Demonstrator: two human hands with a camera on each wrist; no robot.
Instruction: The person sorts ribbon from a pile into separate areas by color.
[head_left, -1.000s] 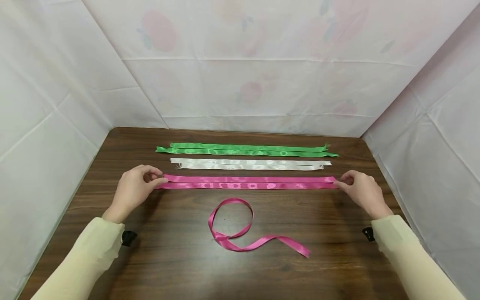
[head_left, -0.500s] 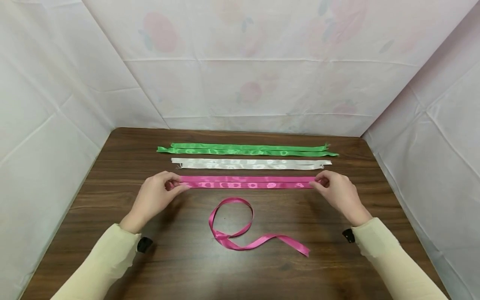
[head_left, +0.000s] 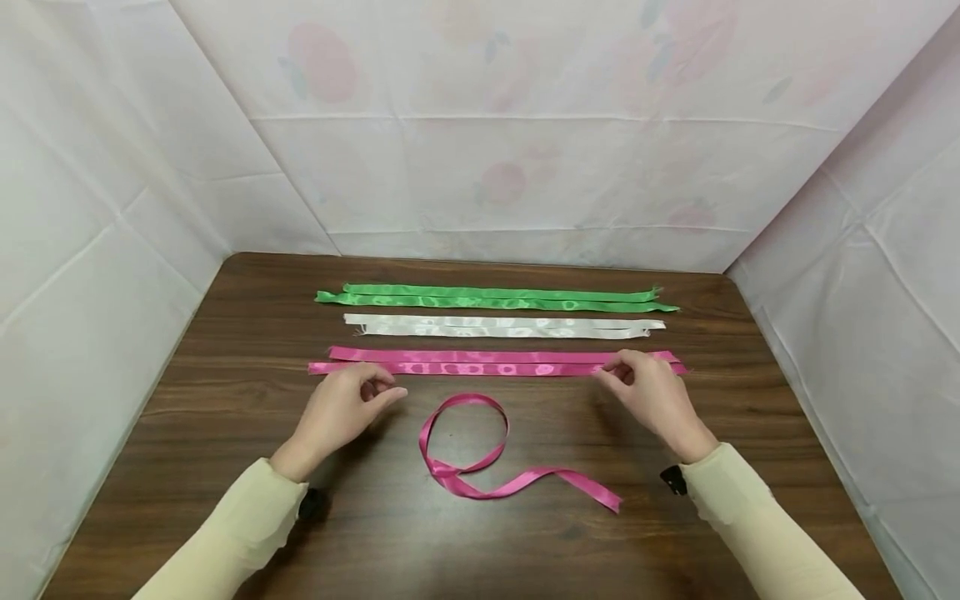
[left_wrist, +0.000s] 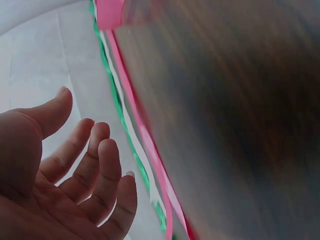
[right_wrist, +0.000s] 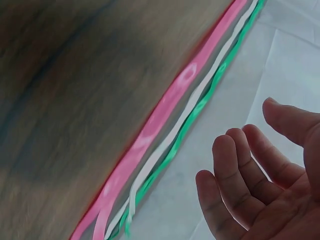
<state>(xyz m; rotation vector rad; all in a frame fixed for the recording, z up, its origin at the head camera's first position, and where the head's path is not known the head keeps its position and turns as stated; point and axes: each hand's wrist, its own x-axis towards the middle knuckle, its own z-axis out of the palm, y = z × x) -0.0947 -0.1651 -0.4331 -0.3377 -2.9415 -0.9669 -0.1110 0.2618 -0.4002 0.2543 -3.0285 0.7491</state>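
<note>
Two straight pink ribbons [head_left: 480, 368] lie side by side across the table. My left hand [head_left: 341, 408] hovers at their near side toward the left end, holding nothing; in the left wrist view its fingers [left_wrist: 107, 160] are loosely bent and apart from the thumb. Over the right part of the same ribbons is my right hand [head_left: 651, 398], also holding nothing, its fingers [right_wrist: 227, 155] relaxed in the right wrist view. Closer to me lies a loose pink ribbon [head_left: 525, 481], curled into a loop with a wavy tail.
Behind the pink pair lie white ribbons [head_left: 502, 327] and, farther back, green ribbons [head_left: 495, 299], all stretched left to right. The brown wooden table [head_left: 480, 550] meets white cloth walls [head_left: 487, 192] at the back and sides.
Both hands have let go of the straight pink ribbons' ends and moved inward and toward me. The ribbons stay in place, their ends now uncovered.
</note>
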